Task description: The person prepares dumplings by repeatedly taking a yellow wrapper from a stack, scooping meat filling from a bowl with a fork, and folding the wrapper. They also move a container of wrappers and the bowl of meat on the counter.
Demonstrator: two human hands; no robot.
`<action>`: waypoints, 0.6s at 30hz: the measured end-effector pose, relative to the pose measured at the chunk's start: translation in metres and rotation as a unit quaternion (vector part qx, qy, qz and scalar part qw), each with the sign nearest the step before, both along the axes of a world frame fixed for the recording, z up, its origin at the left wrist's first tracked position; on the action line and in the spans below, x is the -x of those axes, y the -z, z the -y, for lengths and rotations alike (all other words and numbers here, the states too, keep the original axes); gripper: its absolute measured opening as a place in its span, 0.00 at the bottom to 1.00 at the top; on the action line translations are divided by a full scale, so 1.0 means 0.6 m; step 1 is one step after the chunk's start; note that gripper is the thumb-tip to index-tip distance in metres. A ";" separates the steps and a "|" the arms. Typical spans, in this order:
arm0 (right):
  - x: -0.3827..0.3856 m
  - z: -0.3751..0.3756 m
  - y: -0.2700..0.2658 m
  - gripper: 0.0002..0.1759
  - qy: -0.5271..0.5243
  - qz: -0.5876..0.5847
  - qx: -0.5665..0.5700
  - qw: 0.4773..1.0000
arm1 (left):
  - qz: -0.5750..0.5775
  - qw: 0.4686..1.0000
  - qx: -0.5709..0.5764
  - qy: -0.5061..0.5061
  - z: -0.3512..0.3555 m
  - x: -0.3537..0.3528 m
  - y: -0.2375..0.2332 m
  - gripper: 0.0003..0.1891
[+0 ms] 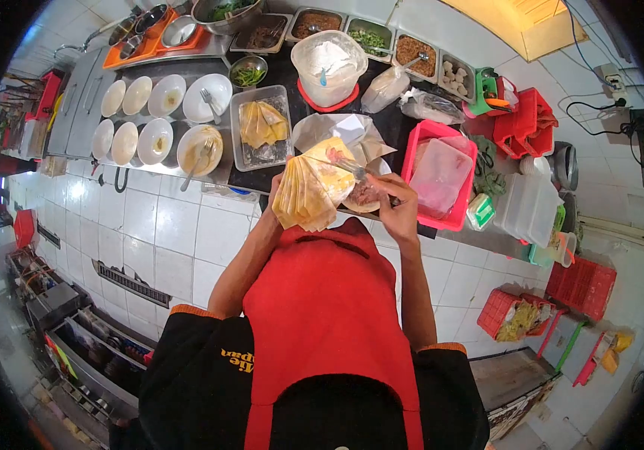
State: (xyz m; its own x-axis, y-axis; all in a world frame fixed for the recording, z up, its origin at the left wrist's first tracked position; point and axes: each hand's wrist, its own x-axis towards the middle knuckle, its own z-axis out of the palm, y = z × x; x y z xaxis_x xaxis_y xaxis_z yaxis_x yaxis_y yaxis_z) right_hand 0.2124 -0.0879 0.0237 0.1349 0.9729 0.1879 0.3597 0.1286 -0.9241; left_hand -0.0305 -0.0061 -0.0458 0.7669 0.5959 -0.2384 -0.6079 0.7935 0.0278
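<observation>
My left hand (274,201) is closed around a fanned stack of yellow dumpling wrappers (308,193), held above the counter's front edge. My right hand (398,204) grips a flat metal spreader (350,165), its tip against the top wrapper. A small pinkish dab of filling (334,155) shows at that tip. Just beneath the spreader sits a container of minced meat (365,196), partly hidden by the wrappers and my right hand. More folded wrappers (263,124) lie in a clear plastic tray (239,159) to the left.
A white tub of flour (329,66) stands behind on a red base. White bowls (166,96) fill the left counter. Metal trays of toppings (367,36) line the back. To the right are a pink basin (412,187) and clear lidded boxes (526,208).
</observation>
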 end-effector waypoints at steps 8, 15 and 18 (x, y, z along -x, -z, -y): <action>0.007 -0.007 -0.055 0.11 -0.054 -0.153 0.058 0.985 | -0.045 0.995 -0.086 0.011 0.002 0.000 -0.033 0.34; 0.055 -0.016 -0.087 0.10 -0.016 0.031 -0.026 0.999 | -0.181 0.981 -0.063 -0.022 0.010 -0.018 -0.050 0.31; 0.081 0.007 -0.136 0.09 -0.085 -0.026 0.062 0.994 | -0.143 0.987 -0.073 -0.026 -0.004 0.000 0.039 0.32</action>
